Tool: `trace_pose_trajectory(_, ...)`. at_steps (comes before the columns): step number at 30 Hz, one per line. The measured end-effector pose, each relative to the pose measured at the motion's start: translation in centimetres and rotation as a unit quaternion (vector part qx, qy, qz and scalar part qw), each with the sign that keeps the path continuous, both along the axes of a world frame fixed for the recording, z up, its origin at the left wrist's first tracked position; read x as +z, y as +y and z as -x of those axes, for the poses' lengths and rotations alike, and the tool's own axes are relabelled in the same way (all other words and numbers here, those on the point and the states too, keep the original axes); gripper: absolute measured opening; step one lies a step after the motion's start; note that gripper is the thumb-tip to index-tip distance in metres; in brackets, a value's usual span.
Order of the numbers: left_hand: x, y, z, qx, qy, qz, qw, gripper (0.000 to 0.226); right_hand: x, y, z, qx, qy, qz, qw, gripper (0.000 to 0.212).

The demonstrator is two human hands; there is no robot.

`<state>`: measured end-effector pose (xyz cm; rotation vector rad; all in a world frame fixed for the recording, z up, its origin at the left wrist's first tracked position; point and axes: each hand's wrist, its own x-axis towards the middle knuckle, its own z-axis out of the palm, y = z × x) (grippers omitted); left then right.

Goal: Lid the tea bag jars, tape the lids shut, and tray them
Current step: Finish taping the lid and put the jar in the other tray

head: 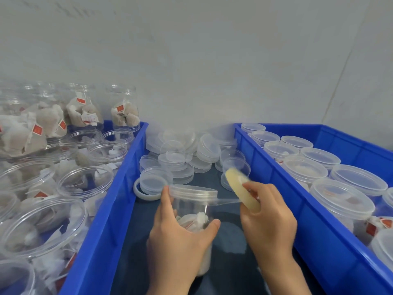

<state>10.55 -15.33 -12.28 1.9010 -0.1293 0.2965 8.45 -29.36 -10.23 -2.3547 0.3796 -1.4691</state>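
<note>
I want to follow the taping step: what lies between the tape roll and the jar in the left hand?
In the head view, a clear tape strip spans from the tape roll to the jar.

Dark blue-grey table top (229, 271), blue tray of open tea bag jars (102, 220) along its left edge, blue tray of lidded jars (319, 220) along its right edge, heap of loose clear lids (182, 158) at the far edge between both trays, white tape ring (144, 193) lay just beside the left tray.
</note>
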Motion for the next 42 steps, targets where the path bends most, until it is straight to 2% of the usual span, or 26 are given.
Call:
trace_pose_trajectory(4, 0.3, -0.1, 0.1, 0.035, -0.011, -0.050, 0.998, 0.122, -0.2, -0.2, 0.5, -0.006, -0.171, 0.076, 0.982, 0.031)
trace_pose_trajectory(8, 0.1, -0.3, 0.0, 0.044, -0.016, -0.054, 0.997, 0.122, -0.3, -0.2, 0.5, -0.011, -0.195, 0.094, 0.976, 0.038)
trace_pose_trajectory(12, 0.0, -0.2, 0.1, 0.027, -0.030, -0.001, 0.999, 0.122, -0.2, -0.2, 0.0, -0.047, -0.133, 0.090, 0.986, 0.045)
trace_pose_trajectory(16, -0.3, -0.4, 0.0, -0.011, -0.029, 0.063, 0.998, 0.120, -0.3, -0.1, -0.5, -0.032, -0.025, 0.029, 0.999, 0.038)
trace_pose_trajectory(20, -0.6, -0.4, 0.0, -0.044, -0.023, 0.109, 0.993, 0.117, -0.7, -0.4, -0.6, 0.006, 0.092, -0.052, 0.994, 0.029)
trace_pose_trajectory(23, -0.4, -0.3, 0.2, -0.085, -0.007, 0.140, 0.986, 0.102, -1.0, -0.6, -0.8, 0.022, 0.159, -0.077, 0.984, 0.024)
trace_pose_trajectory(25, -0.2, -0.2, 0.3, -0.117, 0.001, 0.154, 0.981, 0.093, -0.9, -0.6, -0.9, 0.036, 0.177, -0.095, 0.979, 0.023)
trace_pose_trajectory(27, 0.1, -0.1, 0.4, -0.159, 0.001, 0.157, 0.975, 0.093, -0.9, -0.6, -0.9, 0.053, 0.190, -0.107, 0.975, 0.021)
trace_pose_trajectory(30, 0.8, 0.1, 0.7, -0.228, -0.002, 0.142, 0.963, 0.080, -0.7, -0.8, -0.9, 0.084, 0.218, -0.123, 0.964, 0.010)
trace_pose_trajectory(33, 1.3, 0.4, 0.5, -0.259, 0.012, 0.133, 0.957, 0.073, -0.7, -0.9, -0.9, 0.112, 0.239, -0.125, 0.957, 0.011)
trace_pose_trajectory(39, 0.9, 0.3, 0.3, -0.286, 0.032, 0.148, 0.946, 0.090, -0.8, -0.6, -0.9, 0.096, 0.280, -0.110, 0.949, 0.019)
trace_pose_trajectory(42, 1.0, 0.2, 0.5, -0.291, 0.048, 0.195, 0.935, 0.100, -0.7, -0.6, -0.6, 0.092, 0.256, -0.107, 0.956, 0.013)
